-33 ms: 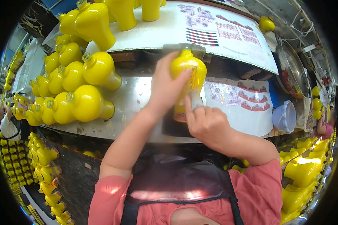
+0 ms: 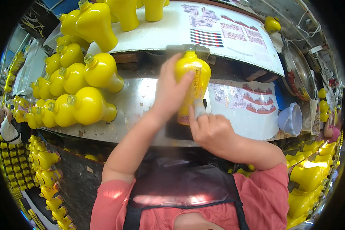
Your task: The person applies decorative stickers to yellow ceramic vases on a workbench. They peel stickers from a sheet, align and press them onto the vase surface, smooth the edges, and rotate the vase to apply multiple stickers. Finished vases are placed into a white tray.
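A glossy yellow bottle (image 2: 201, 73) with a clear glass neck lies tilted in front of me, neck away from me. Dark lettering runs along its face, and a reddish printed band circles its narrow lower end. My left hand (image 2: 169, 90) wraps its left side, thumb across the face near the lettering. In my right hand (image 2: 212, 130) is a small pale, flat tool (image 2: 199, 109), perhaps a brush; its tip is at the bottle's lower part. The right fingers are curled, with the index finger reaching along the bottle's base. Blur hides the tool's exact kind.
Rows of yellow bottles (image 2: 89, 104) lie on the metal table at left; more stand on the raised white board (image 2: 172, 30). Printed decal sheets (image 2: 257, 97) lie at right, beside a lavender bucket (image 2: 290, 119). A large round metal pan (image 2: 299, 71) leans behind it. More bottles (image 2: 308, 178) stand at lower right.
My right hand and the pale tool have slid slightly down the bottle, toward me, uncovering more of the lettering. My left hand stays on the bottle.
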The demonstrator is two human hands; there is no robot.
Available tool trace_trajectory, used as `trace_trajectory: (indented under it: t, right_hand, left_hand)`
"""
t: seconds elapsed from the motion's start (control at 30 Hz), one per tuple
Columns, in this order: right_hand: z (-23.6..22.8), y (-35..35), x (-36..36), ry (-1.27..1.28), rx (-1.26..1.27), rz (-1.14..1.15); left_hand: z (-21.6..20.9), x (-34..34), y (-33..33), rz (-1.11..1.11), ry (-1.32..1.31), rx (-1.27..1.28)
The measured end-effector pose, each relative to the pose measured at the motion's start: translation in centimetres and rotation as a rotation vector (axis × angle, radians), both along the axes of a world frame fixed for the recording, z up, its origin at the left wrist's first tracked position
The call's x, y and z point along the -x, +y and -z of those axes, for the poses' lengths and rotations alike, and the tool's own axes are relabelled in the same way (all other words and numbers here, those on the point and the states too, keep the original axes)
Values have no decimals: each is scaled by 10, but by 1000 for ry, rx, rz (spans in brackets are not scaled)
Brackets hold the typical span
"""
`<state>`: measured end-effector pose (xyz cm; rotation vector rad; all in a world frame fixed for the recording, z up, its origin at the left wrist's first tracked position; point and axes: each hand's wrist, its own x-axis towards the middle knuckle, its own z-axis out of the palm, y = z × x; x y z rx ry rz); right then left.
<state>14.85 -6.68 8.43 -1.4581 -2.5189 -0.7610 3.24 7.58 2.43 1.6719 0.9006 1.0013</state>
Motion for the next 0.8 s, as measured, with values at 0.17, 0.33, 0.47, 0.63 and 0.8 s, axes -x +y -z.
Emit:
trace_trajectory:
  t: [0.17,0.33,0.47,0.63,0.8]
  right_hand:
    - [-3,2,-16,380,163,32]
    - [-2,51,-52,726,172,199]
    - [-4,74,-59,806,309,224]
    - [-6,74,-60,943,388,226]
    - [0,64,-59,766,337,231]
  left_hand:
    - [19,-1,-12,43,-60,79]
    - [17,7,-22,147,-152,217]
    - [19,7,-26,195,-247,267]
    - [29,12,-22,192,-228,140]
    - [35,17,-22,148,134,-126]
